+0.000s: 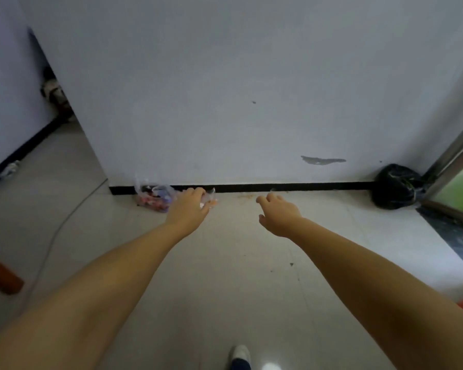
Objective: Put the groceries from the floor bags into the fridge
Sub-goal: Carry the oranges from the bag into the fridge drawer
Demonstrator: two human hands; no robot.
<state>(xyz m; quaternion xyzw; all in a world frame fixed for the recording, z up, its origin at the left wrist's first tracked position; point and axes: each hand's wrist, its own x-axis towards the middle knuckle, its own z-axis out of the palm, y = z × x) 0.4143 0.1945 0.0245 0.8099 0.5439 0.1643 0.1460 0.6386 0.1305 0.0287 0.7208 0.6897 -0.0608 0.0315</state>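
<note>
The left hand [189, 206] covers part of the clear bag [155, 198], and the things inside are too blurry to name. The black bag [397, 186] hides what it holds. An orange thing [0, 275] is cut off at the left edge.

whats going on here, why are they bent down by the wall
A person is reaching both arms down toward the floor along the wall. The left hand is at a clear plastic bag of colourful groceries by the black skirting, its fingers on a bit of clear plastic there. The right hand hovers open beside it, holding nothing. A black bag sits untouched in the corner to the right. No fridge is in view.
</note>
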